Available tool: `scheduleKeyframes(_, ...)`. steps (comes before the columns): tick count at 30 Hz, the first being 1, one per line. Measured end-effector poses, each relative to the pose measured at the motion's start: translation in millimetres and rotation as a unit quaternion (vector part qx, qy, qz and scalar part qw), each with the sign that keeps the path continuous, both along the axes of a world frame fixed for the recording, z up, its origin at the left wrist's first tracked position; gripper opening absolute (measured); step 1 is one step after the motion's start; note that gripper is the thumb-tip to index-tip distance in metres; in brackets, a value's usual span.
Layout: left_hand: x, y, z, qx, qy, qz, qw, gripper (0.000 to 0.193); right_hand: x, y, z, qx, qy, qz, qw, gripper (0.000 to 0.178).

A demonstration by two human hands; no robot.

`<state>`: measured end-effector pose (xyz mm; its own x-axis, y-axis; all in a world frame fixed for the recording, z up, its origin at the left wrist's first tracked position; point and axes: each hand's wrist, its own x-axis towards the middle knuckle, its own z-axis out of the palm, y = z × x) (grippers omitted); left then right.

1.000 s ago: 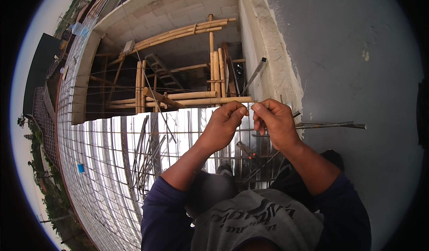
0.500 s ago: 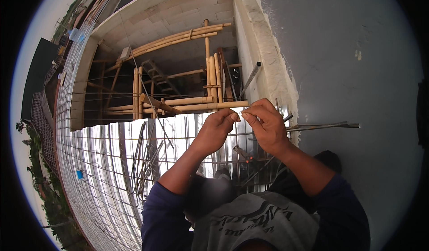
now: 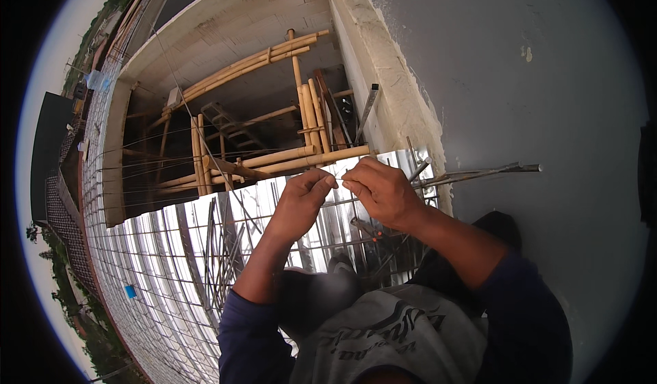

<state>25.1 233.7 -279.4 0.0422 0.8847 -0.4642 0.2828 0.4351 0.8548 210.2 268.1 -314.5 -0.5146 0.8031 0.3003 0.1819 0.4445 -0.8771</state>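
In front of my chest my left hand (image 3: 301,203) and my right hand (image 3: 383,192) are raised, fingertips almost meeting. Thumb and forefinger are pinched on each side. A thin, pale strand, seemingly a thin wire (image 3: 339,181), spans the small gap between them; most of it is hidden by the fingers. Below the hands, pincers (image 3: 364,229) with orange-tipped handles lie over a mesh of steel bars (image 3: 181,247), which covers shiny ribbed metal sheeting (image 3: 164,227).
Beyond the hands is a deep opening with bamboo poles (image 3: 274,158) and a ladder (image 3: 233,124). A rough concrete edge (image 3: 390,56) borders it, beside a grey wall (image 3: 534,110). Loose steel bars (image 3: 489,173) stick out to the right. A blue block (image 3: 130,291) sits at left.
The view has shifted and tilted slightly. Both hands appear a little further left, the right hand turned more level, and both still pinch at the same small gap.
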Motion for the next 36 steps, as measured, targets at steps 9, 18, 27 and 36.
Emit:
scheduleKeyframes(9,-0.1,-31.6,-8.0,0.03,0.135,-0.011,0.99,0.024,-10.8,-28.1,-19.5,-0.196,-0.003,-0.036,0.98,0.026)
scheduleKeyframes(18,0.9,-25.5,-18.0,-0.045,0.018,0.05,0.998,0.021,-3.6,-35.9,-23.1,0.136,-0.116,-0.042,0.983,0.014)
scheduleKeyframes(27,5.6,-29.8,-19.3,0.088,0.076,-0.004,0.993,0.019,-8.4,-22.1,-9.6,-0.435,-0.004,-0.019,0.9,0.032)
scheduleKeyframes(36,-15.0,-23.8,-10.3,-0.007,0.041,-0.001,0.999,0.022,-6.1,-26.3,-14.9,0.125,-0.132,0.003,0.983,0.02)
